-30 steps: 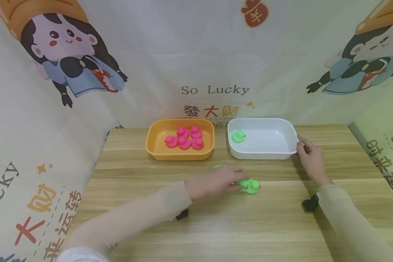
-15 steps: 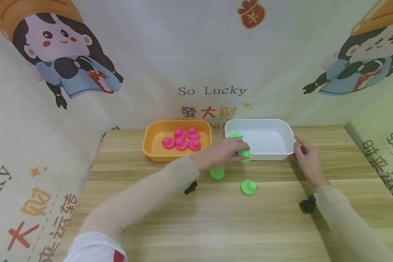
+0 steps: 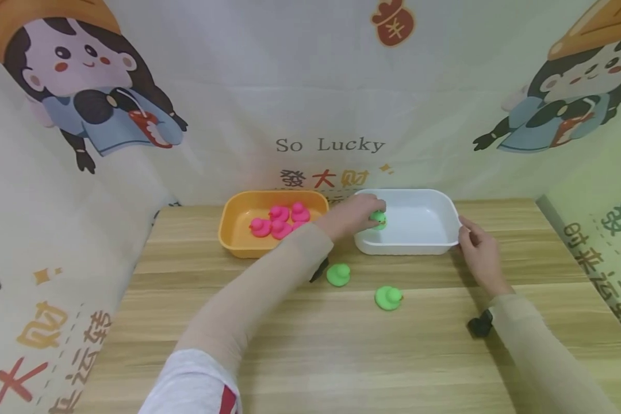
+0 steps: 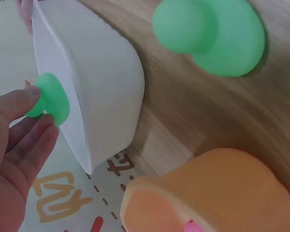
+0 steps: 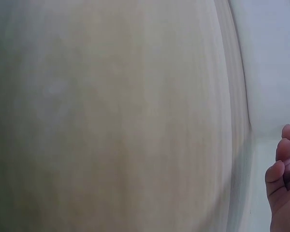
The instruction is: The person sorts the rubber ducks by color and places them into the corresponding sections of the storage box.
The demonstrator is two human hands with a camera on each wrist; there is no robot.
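Note:
My left hand (image 3: 354, 215) pinches a green rubber duck (image 4: 56, 99) between thumb and fingers, over the left end of the white plastic bin (image 3: 419, 249). In the left wrist view that duck overlaps the bin's rim. My right hand (image 3: 480, 253) holds the bin's right end, thumb and fingers at the rim; in the right wrist view its fingers (image 5: 276, 171) show beside the white wall. Two more green ducks lie on the table, one duck (image 3: 338, 275) in front of the gap between the bins and another duck (image 3: 388, 298) nearer me.
To the left stands an orange bin (image 3: 233, 244) with several pink rubber ducks (image 3: 260, 227) in it; my left forearm partly covers its right side. Both bins stand at the back of the wooden table (image 3: 310, 356), against a printed cloth backdrop (image 3: 238, 103).
My left hand has lifted one green duck off the table and carried it back and up to the white bin, now covering the duck inside. My right hand stays at the bin's rim.

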